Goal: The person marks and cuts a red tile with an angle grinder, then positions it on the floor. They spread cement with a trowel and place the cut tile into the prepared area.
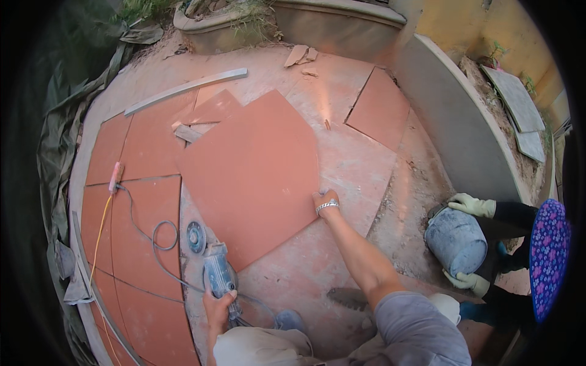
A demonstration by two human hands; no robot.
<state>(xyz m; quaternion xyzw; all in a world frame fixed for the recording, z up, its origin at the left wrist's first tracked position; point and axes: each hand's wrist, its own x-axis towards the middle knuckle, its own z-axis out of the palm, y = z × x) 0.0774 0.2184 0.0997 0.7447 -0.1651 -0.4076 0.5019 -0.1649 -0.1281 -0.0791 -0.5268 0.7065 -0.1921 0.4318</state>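
My L hand (218, 308)'s clamped on the grinder (218, 274), R hand (326, 199)'s on the 4 o'clock edge of the red tile (253, 174) at my 11 (can't tell if gripping), & the disc (196, 236) could nick the cord loop (176, 238) at its 9 if the grinder swings L.

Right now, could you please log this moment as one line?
left hand: holding angle grinder | right hand: at edge of large red tile | co-worker's gloved hands: on grey bucket
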